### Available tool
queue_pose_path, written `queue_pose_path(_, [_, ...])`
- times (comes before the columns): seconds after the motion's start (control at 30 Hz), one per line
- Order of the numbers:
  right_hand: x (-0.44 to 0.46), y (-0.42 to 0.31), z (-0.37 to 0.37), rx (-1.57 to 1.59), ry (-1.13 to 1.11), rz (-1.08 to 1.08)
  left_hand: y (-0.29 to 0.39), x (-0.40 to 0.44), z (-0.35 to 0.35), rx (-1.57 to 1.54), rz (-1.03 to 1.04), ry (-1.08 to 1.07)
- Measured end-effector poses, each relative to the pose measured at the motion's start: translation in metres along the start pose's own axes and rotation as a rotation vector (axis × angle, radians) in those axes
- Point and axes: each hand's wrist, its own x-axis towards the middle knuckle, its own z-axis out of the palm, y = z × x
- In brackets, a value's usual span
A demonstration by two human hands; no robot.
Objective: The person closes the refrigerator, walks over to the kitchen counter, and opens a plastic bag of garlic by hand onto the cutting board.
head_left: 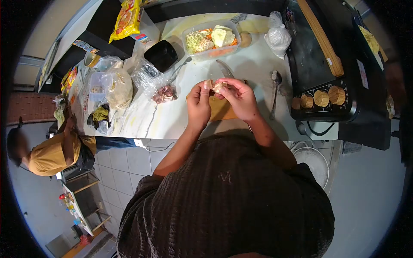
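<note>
Both my hands meet over a wooden cutting board (pixel 221 111) at the counter's front edge. My right hand (pixel 241 96) is closed around a pale, pinkish garlic bulb (pixel 220 87). My left hand (pixel 199 103) pinches at the bulb's left side with thumb and fingertips; whether a loose piece of it sits between them is too small to tell. Just beyond my fingers lies a knife (pixel 224 69), its handle partly hidden behind my right hand. A clear plastic bag with reddish shallots (pixel 164 94) rests left of my left hand.
Behind the board stands a clear container (pixel 211 53) of cut cabbage and carrot. A black bowl (pixel 161 56) is left of it. To the right are a spoon (pixel 275 92), a bag of white powder (pixel 278 36) and a black stove (pixel 327 103). Another person (pixel 56 152) stands at the left.
</note>
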Motion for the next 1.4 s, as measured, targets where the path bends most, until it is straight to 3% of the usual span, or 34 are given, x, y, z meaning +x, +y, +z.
queue_pose_path(0.07, [0.0,0.002,-0.001,0.002,0.005,-0.003,0.0,0.002,0.001,-0.318,-0.234,0.023])
queue_pose_path(0.2, [-0.001,0.002,-0.01,-0.003,-0.02,0.031,-0.008,0.012,-0.018,-0.517,-0.287,0.045])
queue_pose_path(0.33, [-0.002,-0.004,-0.014,0.081,-0.081,0.086,-0.012,0.014,-0.03,-0.16,-0.366,-0.064])
queue_pose_path(0.4, [-0.003,-0.005,-0.018,0.106,-0.084,0.096,-0.023,0.012,-0.034,0.456,-0.133,-0.19])
queue_pose_path(0.43, [-0.003,-0.005,-0.02,0.129,-0.09,0.107,-0.03,0.012,-0.036,0.575,0.077,-0.237])
queue_pose_path(0.53, [-0.005,-0.008,-0.026,0.052,-0.135,0.049,-0.035,0.008,-0.036,0.808,0.237,-0.42])
queue_pose_path(0.67, [-0.006,-0.01,-0.029,0.047,-0.144,0.027,-0.032,0.006,-0.032,0.946,0.216,-0.523])
queue_pose_path(0.77, [-0.007,-0.016,-0.028,0.0,-0.118,0.036,-0.037,0.009,-0.034,0.825,0.365,-0.415])
queue_pose_path(0.83, [-0.008,-0.017,-0.027,-0.044,-0.094,-0.068,-0.017,0.012,-0.032,0.526,0.151,-0.349])
queue_pose_path(0.87, [-0.008,-0.017,-0.026,-0.043,-0.095,-0.065,-0.012,0.011,-0.031,0.526,0.148,-0.348])
queue_pose_path(0.93, [-0.008,-0.018,-0.026,-0.233,-0.056,-0.057,-0.001,0.011,-0.029,0.064,-0.093,-0.288])
queue_pose_path(1.1, [-0.007,-0.015,-0.02,-0.383,-0.03,-0.313,0.02,0.009,-0.022,-0.06,-0.043,-0.384])
queue_pose_path(1.3, [-0.006,-0.031,-0.018,-0.607,-0.057,-0.498,0.019,0.007,-0.021,-0.316,-0.218,-0.419])
queue_pose_path(1.37, [-0.009,-0.031,-0.015,-0.684,-0.053,-0.54,0.016,0.009,-0.023,-0.266,0.018,-0.44])
queue_pose_path(1.4, [-0.012,-0.026,-0.013,-0.453,-0.037,-0.409,0.016,0.01,-0.024,-0.266,0.019,-0.44])
